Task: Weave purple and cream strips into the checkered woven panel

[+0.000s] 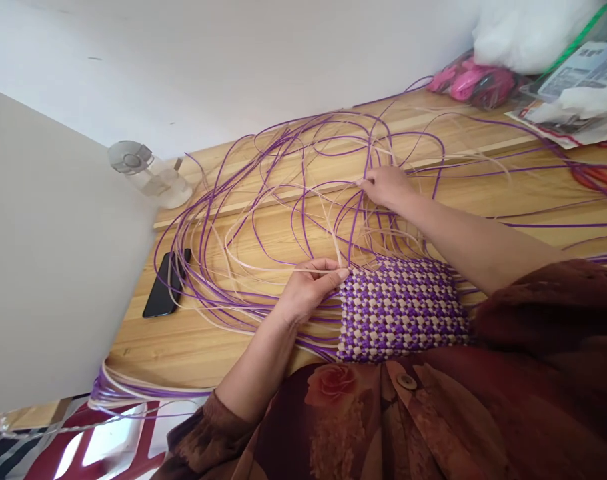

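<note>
A woven piece (401, 310) in purple and beige lies against the table's near edge, in front of the dark red floral clothing. Long loose purple and beige strands (208, 193) fan out from it in wide loops. At the piece's upper left corner, my left hand (313, 283) pinches a beige strand between thumb and fingers. Farther out, above the piece, my right hand (383, 187) is closed at the fingertips around a thin strand, beside several upright purple ones.
On the wooden table (148, 347), a black phone (166, 283) lies at left under strands. A clear bottle (156, 177) stands behind it by the wall. Pink items in plastic (476, 80), a paper packet (573, 117) and red-handled scissors (596, 177) are at right.
</note>
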The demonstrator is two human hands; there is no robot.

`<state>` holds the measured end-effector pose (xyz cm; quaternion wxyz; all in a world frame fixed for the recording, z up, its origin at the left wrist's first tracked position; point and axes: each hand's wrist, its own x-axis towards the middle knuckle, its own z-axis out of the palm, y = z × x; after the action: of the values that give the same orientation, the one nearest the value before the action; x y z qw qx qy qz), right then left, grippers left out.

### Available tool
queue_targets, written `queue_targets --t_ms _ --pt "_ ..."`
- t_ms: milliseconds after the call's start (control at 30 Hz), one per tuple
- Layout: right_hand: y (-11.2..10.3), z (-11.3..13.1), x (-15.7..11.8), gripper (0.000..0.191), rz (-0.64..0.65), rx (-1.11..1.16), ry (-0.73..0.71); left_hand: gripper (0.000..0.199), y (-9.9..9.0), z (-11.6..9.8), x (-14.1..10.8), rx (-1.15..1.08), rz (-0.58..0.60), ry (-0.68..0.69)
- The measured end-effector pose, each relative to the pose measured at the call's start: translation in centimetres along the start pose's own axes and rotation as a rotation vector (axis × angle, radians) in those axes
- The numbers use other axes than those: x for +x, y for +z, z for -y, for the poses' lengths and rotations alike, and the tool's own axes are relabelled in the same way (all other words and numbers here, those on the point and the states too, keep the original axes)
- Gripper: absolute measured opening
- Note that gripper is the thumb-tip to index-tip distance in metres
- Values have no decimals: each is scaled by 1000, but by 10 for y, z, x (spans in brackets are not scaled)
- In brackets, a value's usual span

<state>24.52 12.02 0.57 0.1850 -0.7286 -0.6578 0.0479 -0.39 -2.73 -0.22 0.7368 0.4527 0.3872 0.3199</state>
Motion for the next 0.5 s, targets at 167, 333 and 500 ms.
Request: queue_targets --t_ms 167,333,500 --pt "-40 29 -56 36 76 204 -238 59 -11 -9 -2 62 108 -3" --pt "-56 76 -134 21 477 417 -582 68 -10 -6 0 72 50 95" --pt "-46 71 -139 27 219 591 -316 44 -5 -4 -1 -3 3 50"
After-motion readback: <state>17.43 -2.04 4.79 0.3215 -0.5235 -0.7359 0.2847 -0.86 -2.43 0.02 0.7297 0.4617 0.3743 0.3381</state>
